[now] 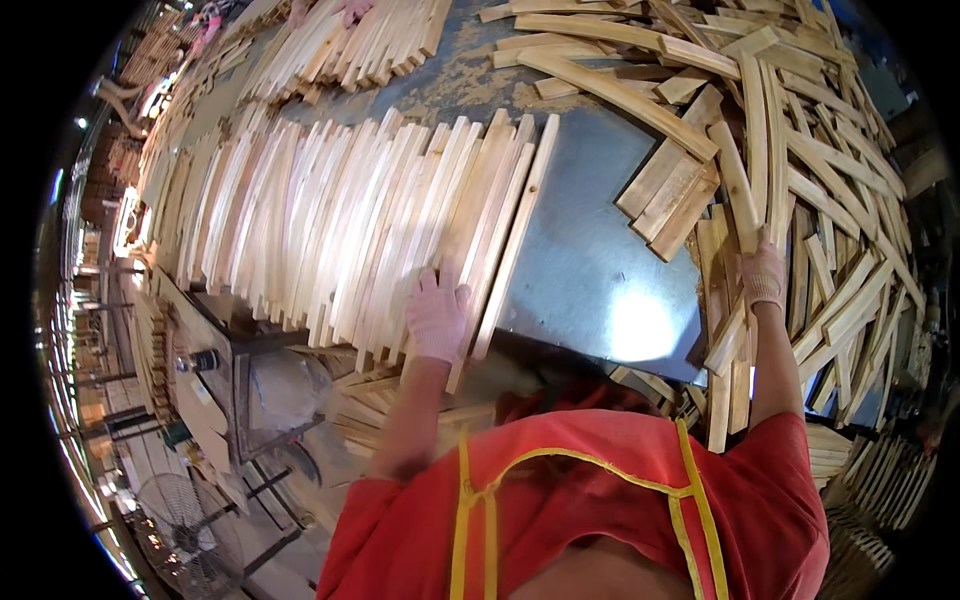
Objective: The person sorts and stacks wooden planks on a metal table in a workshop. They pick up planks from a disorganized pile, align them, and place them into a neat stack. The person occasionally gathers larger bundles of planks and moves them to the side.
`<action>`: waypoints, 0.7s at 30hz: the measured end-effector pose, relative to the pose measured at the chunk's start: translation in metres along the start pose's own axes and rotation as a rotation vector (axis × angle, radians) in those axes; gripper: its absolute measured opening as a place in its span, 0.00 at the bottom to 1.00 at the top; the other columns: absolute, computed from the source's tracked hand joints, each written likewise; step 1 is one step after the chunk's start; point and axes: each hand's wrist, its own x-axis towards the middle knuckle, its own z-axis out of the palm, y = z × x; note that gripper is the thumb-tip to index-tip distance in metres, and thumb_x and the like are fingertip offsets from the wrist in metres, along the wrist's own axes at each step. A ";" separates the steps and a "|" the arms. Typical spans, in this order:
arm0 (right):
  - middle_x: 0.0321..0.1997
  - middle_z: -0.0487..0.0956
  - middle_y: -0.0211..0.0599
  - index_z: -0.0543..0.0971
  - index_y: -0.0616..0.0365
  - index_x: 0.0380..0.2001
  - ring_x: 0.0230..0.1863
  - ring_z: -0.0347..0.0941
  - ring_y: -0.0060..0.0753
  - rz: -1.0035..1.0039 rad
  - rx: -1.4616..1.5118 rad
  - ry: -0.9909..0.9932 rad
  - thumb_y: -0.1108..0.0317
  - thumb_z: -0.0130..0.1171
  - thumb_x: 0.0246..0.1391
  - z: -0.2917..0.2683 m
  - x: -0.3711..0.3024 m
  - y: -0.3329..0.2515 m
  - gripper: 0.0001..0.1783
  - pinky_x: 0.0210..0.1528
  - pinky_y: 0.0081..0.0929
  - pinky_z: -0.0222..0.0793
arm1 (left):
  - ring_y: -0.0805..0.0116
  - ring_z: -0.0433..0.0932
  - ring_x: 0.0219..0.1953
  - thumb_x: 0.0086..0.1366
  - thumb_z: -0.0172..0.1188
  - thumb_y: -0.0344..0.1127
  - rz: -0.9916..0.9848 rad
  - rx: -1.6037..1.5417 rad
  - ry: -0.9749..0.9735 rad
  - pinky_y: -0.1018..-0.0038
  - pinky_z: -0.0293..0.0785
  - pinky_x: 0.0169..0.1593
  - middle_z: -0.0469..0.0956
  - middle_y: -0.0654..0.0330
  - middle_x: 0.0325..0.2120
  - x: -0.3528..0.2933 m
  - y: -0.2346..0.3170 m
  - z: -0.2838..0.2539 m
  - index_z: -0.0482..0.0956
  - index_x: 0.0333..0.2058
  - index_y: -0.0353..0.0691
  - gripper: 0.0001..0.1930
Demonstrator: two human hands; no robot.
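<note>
My left hand (437, 314), in a pale pink glove, lies on the near ends of a long row of wooden slats (380, 215), close to the row's right end. Its fingers are spread and flat. The slats lie side by side, their far ends uneven. Over at the right, my right hand (763, 274), gloved the same way, closes around the near end of a single wooden slat (737, 182) at the edge of a jumbled heap. The fingers' undersides are hidden there.
The heap of loose slats (845, 190) covers the table's right side. Several short boards (668, 198) lie beside it on the metal tabletop (590, 240). Another person's hand (357, 10) is at a second row of slats (350, 45). A fan (185, 535) stands lower left.
</note>
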 end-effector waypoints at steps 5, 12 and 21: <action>0.50 0.83 0.56 0.73 0.56 0.65 0.49 0.83 0.55 -0.081 0.613 -0.053 0.67 0.66 0.58 0.063 -0.049 -0.033 0.31 0.54 0.45 0.77 | 0.41 0.80 0.53 0.71 0.62 0.48 -0.015 -0.719 -0.104 0.56 0.76 0.59 0.80 0.41 0.51 -0.014 0.002 -0.047 0.70 0.68 0.40 0.32; 0.51 0.84 0.51 0.70 0.63 0.66 0.47 0.82 0.42 0.160 1.124 0.102 0.71 0.64 0.59 0.128 -0.180 -0.131 0.32 0.51 0.38 0.78 | 0.53 0.80 0.56 0.71 0.63 0.43 0.103 -0.957 -0.212 0.63 0.74 0.61 0.81 0.44 0.53 -0.059 0.049 -0.066 0.74 0.65 0.35 0.28; 0.62 0.80 0.49 0.66 0.59 0.74 0.57 0.80 0.40 -0.067 0.966 -0.142 0.73 0.63 0.62 0.113 -0.221 -0.172 0.38 0.56 0.34 0.78 | 0.38 0.81 0.49 0.71 0.55 0.47 0.035 -0.878 -0.175 0.50 0.75 0.56 0.84 0.39 0.43 -0.032 0.046 -0.016 0.84 0.44 0.34 0.20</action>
